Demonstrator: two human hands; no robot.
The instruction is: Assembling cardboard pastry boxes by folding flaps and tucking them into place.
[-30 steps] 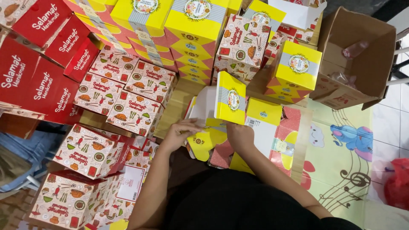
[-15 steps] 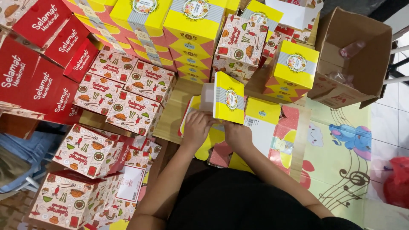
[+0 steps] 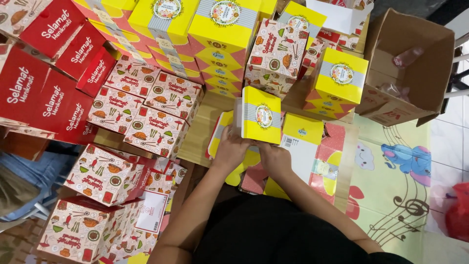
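Observation:
A half-folded yellow cardboard box (image 3: 261,115) with a grey striped band and a round seal stands upright in front of me. My left hand (image 3: 230,148) presses on its lower left flaps, fingers curled on the card. Just right of it, my right hand (image 3: 274,157) grips the bottom edge of the same box. Under both hands lie flat unfolded box sheets (image 3: 312,146) in yellow, white and red.
Stacks of finished yellow boxes (image 3: 222,29) stand at the back, patterned white-and-red boxes (image 3: 146,112) at the left, and plain red boxes (image 3: 44,73) at the far left. An open brown carton (image 3: 415,73) sits at the right. A pastel cartoon floor mat (image 3: 405,195) lies beneath.
Both hands have moved up from the flat sheets to the base of the upright yellow box and drawn closer together. The box has stayed about where it was.

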